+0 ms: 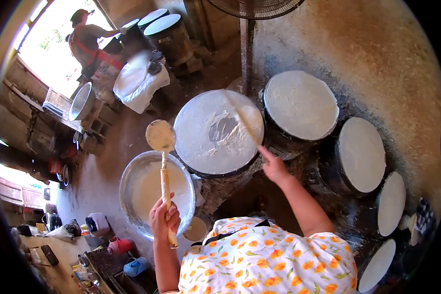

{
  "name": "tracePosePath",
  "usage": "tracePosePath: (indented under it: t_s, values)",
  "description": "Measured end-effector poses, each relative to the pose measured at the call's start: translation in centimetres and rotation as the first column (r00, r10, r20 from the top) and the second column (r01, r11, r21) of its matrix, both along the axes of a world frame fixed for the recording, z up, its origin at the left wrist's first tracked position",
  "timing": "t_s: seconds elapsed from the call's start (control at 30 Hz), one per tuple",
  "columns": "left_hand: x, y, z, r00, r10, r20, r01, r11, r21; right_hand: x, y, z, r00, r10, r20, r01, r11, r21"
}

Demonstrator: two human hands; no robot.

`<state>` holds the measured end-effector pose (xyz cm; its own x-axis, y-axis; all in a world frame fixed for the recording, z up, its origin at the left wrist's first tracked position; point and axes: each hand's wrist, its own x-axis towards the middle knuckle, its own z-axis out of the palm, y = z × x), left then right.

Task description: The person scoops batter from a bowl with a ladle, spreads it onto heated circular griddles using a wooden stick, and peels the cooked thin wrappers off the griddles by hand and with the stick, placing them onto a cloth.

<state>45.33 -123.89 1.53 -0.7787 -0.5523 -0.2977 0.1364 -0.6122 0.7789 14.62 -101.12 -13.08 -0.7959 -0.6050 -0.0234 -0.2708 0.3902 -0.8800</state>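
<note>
My left hand (164, 216) is wrapped round the pale handle of a batter-coated ladle (160, 135), whose bowl is held up above a wide metal basin (124, 196). White batter (148, 188) lies in that basin. In my right hand (276, 168) is a thin wooden stick (247, 125), slightly blurred, reaching over the nearest round griddle (193, 137). A white layer covers most of this griddle, with thick uneven smears and a greyish bare-looking patch (222, 129) near the middle. The stick's far end passes above the layer; whether it touches I cannot tell.
More white-topped drums (301, 105) curve round to my right. A fan (255, 6) stands beyond the griddle. Another person (90, 41) works at drums at the far left, near a cloth-covered stand (139, 85) and a metal bowl (82, 102). A small container (197, 229) sits beside the basin.
</note>
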Motion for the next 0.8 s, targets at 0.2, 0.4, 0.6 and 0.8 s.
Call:
tracePosePath:
  t_s: [0.2, 0.4, 0.6, 0.8]
  values:
    - [0.0, -0.4, 1.0, 0.907, 0.112, -0.406, 0.112, 0.865, 0.489, 0.4, 1.0, 1.2, 0.981, -0.101, -0.166, 0.090, 0.993, -0.076]
    - [-0.1, -1.9, 0.1, 0.952, -0.031, -0.303, 0.098, 0.974, 0.206, 4.1, 0.1, -0.9, 0.988, -0.011, -0.155, 0.010, 1.000, -0.006]
    - [-0.9, -0.9, 0.8, 0.998, -0.056, 0.001, 0.056, 0.998, -0.013, 4.5, 1.5, 3.0, 1.000, -0.009, -0.010, 0.010, 0.997, 0.077]
    - [-0.6, -0.5, 0.1, 0.991, -0.050, 0.124, 0.060, 0.995, -0.077, 7.4, -2.5, 0.2, 0.995, 0.041, -0.088, -0.030, 0.991, 0.127]
